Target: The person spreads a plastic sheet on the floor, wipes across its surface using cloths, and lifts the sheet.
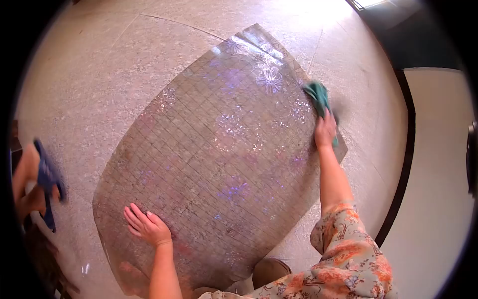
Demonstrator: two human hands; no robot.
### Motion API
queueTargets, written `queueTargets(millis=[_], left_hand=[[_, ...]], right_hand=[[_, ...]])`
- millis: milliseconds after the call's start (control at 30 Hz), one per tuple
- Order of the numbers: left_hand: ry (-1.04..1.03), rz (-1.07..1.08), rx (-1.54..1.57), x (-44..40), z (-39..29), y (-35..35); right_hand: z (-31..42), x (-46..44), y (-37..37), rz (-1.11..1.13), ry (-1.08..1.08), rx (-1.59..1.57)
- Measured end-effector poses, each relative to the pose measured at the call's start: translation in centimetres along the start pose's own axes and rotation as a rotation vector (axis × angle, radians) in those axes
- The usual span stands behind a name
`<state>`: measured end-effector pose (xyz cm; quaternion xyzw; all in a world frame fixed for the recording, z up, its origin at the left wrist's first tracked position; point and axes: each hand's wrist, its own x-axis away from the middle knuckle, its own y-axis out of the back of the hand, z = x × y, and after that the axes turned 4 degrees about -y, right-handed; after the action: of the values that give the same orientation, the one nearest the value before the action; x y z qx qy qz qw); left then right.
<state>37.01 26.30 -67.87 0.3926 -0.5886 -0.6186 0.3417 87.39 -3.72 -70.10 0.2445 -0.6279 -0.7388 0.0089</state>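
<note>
A large clear plastic sheet with a grid and shiny flower patterns lies spread over the floor in front of me. My left hand rests flat on the sheet's near left part, fingers stretched out and holding nothing. At the sheet's right edge, my right hand is closed around a green cloth. The cloth is bunched, touches the sheet's edge and hangs partly past it. Some motion blur softens this hand and the cloth.
Pale speckled floor tiles surround the sheet. At the left edge another person's foot in a blue sandal is visible. A white wall with a dark skirting strip runs along the right. Bright light falls at the top.
</note>
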Motion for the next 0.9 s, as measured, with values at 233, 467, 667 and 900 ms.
queueTargets(millis=[233, 467, 667, 900], left_hand=[[-0.013, -0.027, 0.012, -0.2, -0.1, -0.3], [-0.003, -0.070, -0.058, -0.1, 0.1, -1.1], [-0.027, -0.081, -0.059, 0.0, 0.6, -1.6], [-0.035, -0.125, -0.068, 0.1, 0.9, -2.0]], right_hand=[[-2.6, 7.1, 10.2, 0.127, -0.420, -0.428], [23.9, 19.7, 10.1, 0.652, 0.822, -0.454], [17.6, 12.5, 5.7, 0.156, 0.630, -0.365], [-1.8, 2.5, 4.4, 0.088, -0.122, -0.041]])
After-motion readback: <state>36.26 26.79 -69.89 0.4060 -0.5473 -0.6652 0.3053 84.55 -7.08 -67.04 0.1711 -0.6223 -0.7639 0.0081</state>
